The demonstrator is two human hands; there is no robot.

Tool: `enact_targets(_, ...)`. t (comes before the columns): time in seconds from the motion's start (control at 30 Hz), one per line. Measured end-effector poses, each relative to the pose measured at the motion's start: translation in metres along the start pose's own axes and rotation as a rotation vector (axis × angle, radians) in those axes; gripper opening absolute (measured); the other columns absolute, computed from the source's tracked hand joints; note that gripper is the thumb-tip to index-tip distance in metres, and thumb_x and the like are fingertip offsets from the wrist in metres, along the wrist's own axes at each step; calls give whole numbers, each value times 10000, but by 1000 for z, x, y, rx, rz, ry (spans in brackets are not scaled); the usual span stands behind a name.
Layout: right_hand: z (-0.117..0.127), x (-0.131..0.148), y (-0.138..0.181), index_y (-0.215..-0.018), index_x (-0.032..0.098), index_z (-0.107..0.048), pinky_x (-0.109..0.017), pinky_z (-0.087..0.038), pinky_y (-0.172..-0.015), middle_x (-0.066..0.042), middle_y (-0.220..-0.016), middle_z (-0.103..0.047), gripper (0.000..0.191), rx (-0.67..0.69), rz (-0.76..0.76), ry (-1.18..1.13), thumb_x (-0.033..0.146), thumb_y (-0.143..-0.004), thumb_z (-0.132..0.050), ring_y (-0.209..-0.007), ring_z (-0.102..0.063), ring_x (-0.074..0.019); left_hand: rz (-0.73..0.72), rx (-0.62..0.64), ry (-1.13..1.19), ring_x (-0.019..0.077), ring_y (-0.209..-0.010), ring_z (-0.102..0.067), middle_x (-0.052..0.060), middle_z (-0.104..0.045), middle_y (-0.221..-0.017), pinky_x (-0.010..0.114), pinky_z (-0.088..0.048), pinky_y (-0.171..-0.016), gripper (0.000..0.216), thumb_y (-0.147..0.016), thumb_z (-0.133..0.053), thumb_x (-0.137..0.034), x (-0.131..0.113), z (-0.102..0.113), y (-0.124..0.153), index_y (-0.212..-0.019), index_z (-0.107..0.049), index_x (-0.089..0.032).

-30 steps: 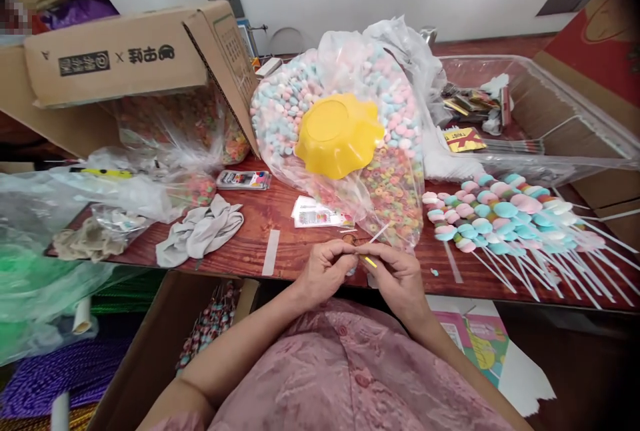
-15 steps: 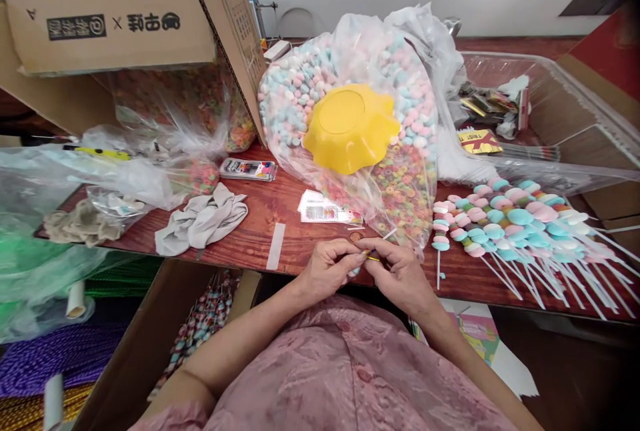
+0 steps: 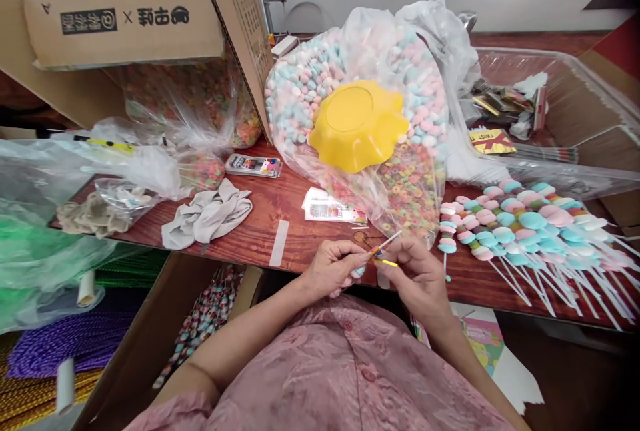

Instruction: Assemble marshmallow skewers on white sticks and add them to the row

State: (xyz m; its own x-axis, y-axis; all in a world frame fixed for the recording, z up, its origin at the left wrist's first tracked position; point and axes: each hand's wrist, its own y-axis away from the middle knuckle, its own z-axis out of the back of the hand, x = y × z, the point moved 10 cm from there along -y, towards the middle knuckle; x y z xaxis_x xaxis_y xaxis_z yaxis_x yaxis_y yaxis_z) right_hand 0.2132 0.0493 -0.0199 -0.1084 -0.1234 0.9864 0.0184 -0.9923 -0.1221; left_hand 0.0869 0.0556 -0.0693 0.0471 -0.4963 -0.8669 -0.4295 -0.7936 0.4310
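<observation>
Holding a candy skewer (image 3: 359, 272) clamped in the left hand (image 3: 333, 268), at the tabletop (image 3: 255, 237)'s near edge. Curled about a yellow tie (image 3: 387, 262) with the right hand (image 3: 424, 279); cannot tell if pinched. Probably light, soft and easily dented at the sweets (image 3: 357, 273), stiff along the white stick (image 3: 392, 238), so best taken there. Running diagonally, sweets toward the body (image 3: 345, 364), stick pointing away and rightward. Beyond, see a yellow bowl (image 3: 357, 124) upturned on a clear bag (image 3: 303, 84).
</observation>
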Motion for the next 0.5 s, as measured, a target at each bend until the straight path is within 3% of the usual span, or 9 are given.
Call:
enact_targets(0.1, -4, 1, 2, -802, 198, -624, -247, -441, -585, 4, -704, -618, 69, -6, 83, 193, 219, -859, -590, -629, -547, -123, -88, -11, -29, 24, -383, -355, -54, -496, -575, 139, -266, -333, 315, -798, -646, -465, -8, -1, -1, -833, -655, -151)
enact_targets(0.23, -3, 1, 1, -819, 199, -673, -255, -465, -644, -1, -755, -672, 105, -29, 128, 275, 179, -847, -574, -683, -592, -136, -228, -7, -178, 28, -467, -431, -1, -549, -720, 151, -323, -389, 263, -837, -600, -382, -21, -5, 3, -785, -686, -139)
enact_targets(0.4, -3, 3, -2, -796, 195, -661, -235, -435, -573, 17, -701, -653, 131, -56, 103, 310, 138, -811, -544, -605, -557, -115, -186, 49, -190, 38, -436, -452, -13, -521, -753, 154, -339, -327, 322, -851, -618, -440, -14, -7, 6, -989, -685, -157)
enact_targets(0.5, -3, 2, -3, -773, 189, -643, -229, -417, -552, 20, -682, -633, 115, -70, 87, 292, 143, -797, -541, -584, -532, -107, -214, 84, -152, 31, -434, -459, -9, -522, -769, 150, -344, -325, 346, -825, -663, -442, -15, -8, 5, -998, -689, -145)
